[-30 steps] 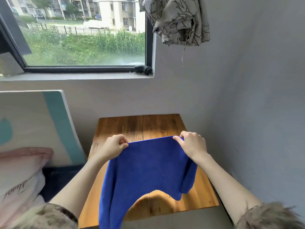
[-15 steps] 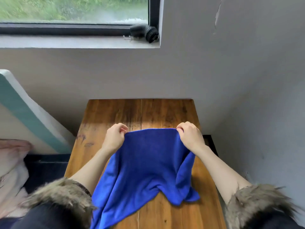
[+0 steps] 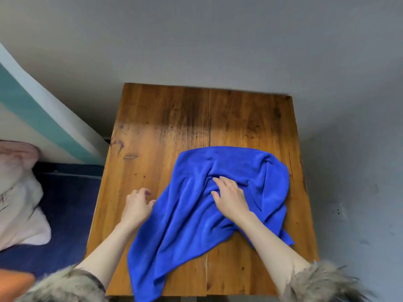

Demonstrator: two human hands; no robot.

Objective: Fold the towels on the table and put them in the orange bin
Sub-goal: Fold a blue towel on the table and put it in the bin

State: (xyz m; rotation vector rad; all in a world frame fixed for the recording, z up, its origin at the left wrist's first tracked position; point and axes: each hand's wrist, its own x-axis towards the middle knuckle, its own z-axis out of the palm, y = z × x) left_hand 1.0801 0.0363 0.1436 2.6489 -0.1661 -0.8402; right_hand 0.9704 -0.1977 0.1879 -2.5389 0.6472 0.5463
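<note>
Released from the two-handed pinch that held its top edge up half a second ago, the blue towel [image 3: 218, 197] now lies crumpled on the wooden worktop [image 3: 165, 118], and both hands have let go of its corners. At centre, the right hand [image 3: 229, 198] rests palm down on the middle of the towel, fingers straight and slightly spread, pressing into a knot of folds without gripping any cloth. To its left, the left hand [image 3: 137, 205] sits on bare wood with fingers loosely curled and holding nothing; its thumb side is just beside, perhaps touching, the towel's left edge. Both forearms reach in from the bottom of the view, each ending in a fur-trimmed cuff [image 3: 322, 282]. Around the right hand the towel spreads unevenly: its far edge forms a rounded line across the right half of the worktop, its right side bunches in ridges near the worktop's right edge, and a long flap runs down to the left and hangs over the near edge. Beyond the worktop stands a plain grey wall [image 3: 218, 40]. At left are a white and teal slanted panel [image 3: 32, 110], a pale pink cushion [image 3: 17, 192] on a dark blue surface [image 3: 69, 210], and, in the bottom left corner, a blurred patch of orange [image 3: 13, 282] too indistinct to identify.
</note>
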